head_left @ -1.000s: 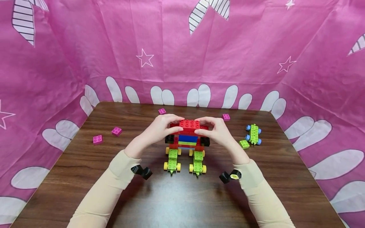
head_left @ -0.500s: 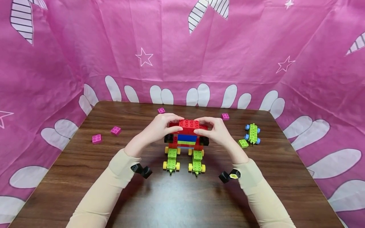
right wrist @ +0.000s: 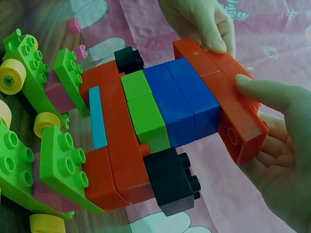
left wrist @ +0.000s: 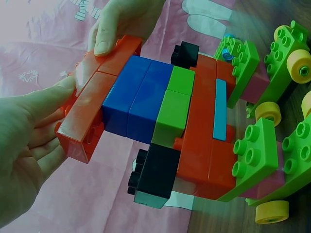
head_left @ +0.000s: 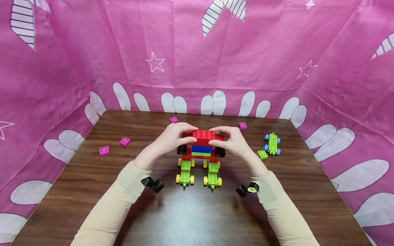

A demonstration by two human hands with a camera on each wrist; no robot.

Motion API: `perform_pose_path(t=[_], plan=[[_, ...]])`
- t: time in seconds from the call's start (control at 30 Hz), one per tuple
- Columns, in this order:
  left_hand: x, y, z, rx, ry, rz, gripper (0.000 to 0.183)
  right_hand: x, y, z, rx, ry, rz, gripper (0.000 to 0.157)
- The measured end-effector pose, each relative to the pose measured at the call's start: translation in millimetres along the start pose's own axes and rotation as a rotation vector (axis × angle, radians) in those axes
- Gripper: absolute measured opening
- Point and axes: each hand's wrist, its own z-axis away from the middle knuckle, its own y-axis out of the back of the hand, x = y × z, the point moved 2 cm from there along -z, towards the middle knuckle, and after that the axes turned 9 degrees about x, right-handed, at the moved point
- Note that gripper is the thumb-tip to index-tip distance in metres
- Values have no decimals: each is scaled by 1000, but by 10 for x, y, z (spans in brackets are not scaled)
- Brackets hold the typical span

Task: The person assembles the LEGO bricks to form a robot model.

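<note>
On the table stands a model of toy bricks, its two lime wheeled bases (head_left: 185, 176) with yellow wheels at the bottom. Above them are red bricks (left wrist: 201, 116), a lime layer (right wrist: 146, 114), blue bricks (head_left: 201, 149) and a black brick (left wrist: 158, 170) on each side. Red bricks (head_left: 204, 135) form the wide top row. My left hand (head_left: 170, 140) grips this row at its left end, thumb on the near face and fingers behind. At the right end, my right hand (head_left: 235, 140) holds it the same way. The fingers behind are partly hidden.
Loose pink bricks (head_left: 125, 141) lie to the left and along the back of the brown table (head_left: 197, 218). Off to the right are a lime brick (head_left: 262, 154) and a lime wheeled base with blue wheels (head_left: 272, 143). Pink cloth (head_left: 191, 51) hangs behind the table.
</note>
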Motion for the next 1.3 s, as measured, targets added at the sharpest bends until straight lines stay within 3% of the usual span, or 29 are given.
perform_pose_path(t=[0.37, 0.77, 1.03, 1.3], plan=[[-36, -38, 34, 61, -42, 25, 39, 15, -5, -8, 1, -10, 10, 34], [-52, -43, 51, 41, 6, 54, 41, 16, 1, -22, -33, -29, 18, 36], [-70, -53, 84, 61, -54, -4, 44, -28, 17, -43, -59, -33, 28, 35], [-82, 65, 142, 88, -69, -9, 49, -65, 31, -63, -91, -6, 47, 37]])
